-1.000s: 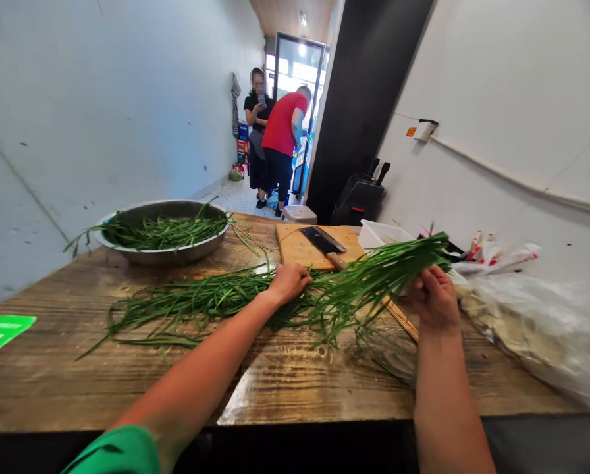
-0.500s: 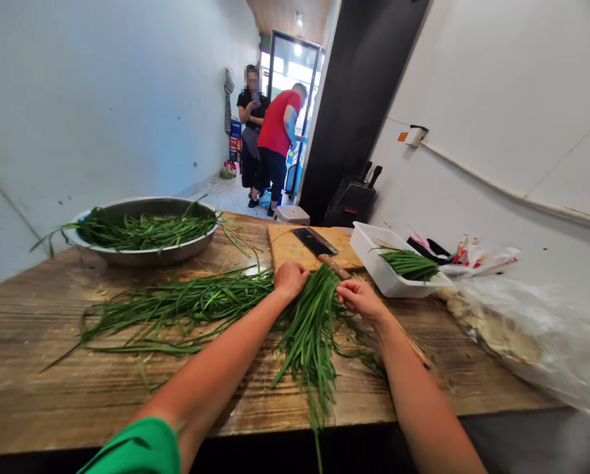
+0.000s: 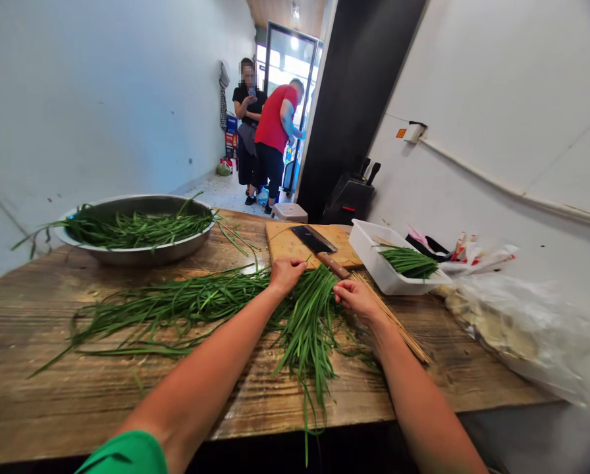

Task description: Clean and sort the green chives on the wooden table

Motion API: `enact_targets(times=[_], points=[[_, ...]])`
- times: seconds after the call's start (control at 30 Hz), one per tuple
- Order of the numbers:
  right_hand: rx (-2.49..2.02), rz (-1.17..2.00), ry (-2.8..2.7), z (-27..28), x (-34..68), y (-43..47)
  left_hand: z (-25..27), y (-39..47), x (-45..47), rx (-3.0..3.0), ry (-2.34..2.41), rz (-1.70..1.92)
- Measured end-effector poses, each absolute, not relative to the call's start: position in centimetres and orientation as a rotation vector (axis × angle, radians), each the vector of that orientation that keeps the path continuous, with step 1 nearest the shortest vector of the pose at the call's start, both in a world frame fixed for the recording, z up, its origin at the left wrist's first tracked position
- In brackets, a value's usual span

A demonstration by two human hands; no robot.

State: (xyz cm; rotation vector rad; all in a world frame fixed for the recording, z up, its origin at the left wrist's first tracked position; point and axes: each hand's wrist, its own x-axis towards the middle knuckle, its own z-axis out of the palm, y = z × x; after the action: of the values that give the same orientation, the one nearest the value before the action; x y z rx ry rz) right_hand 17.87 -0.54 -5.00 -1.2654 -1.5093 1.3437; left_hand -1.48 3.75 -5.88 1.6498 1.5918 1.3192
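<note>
A bunch of garlic chives (image 3: pixel 309 322) fans out between my hands, with its tips hanging over the table's front edge. At its upper left, my left hand (image 3: pixel 286 273) is closed in a pinch, a thin green chive end showing at the fingertips. My right hand (image 3: pixel 357 297) is closed at the bunch's right side; what its fingers hold is hidden. To the left lies a loose pile of chives (image 3: pixel 196 299). Just beyond my right hand rests a cleaver (image 3: pixel 332 263), its blade on the wooden cutting board (image 3: pixel 282 243). Bamboo skewers (image 3: pixel 398 328) lie beside my right forearm.
A metal basin (image 3: pixel 141 255) of chives stands at the back left. A white plastic tub (image 3: pixel 381 270) holding a chive bundle (image 3: pixel 408 261) sits right of the board, near a clear plastic bag (image 3: pixel 517 329). Two people (image 3: pixel 270 131) stand by the far door.
My left hand has lifted slightly off the top of the bunch, and a chive end now shows at its fingertips. My right hand stays about where it was. The view shifts slightly.
</note>
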Motion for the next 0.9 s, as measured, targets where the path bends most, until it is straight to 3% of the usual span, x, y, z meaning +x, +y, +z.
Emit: enact_targets(times=[0.9], points=[[-1.288, 1.343, -1.485, -4.39, 17.41, -1.1, -5.46, 3.66, -1.34, 1.707, 1.597, 1.32]])
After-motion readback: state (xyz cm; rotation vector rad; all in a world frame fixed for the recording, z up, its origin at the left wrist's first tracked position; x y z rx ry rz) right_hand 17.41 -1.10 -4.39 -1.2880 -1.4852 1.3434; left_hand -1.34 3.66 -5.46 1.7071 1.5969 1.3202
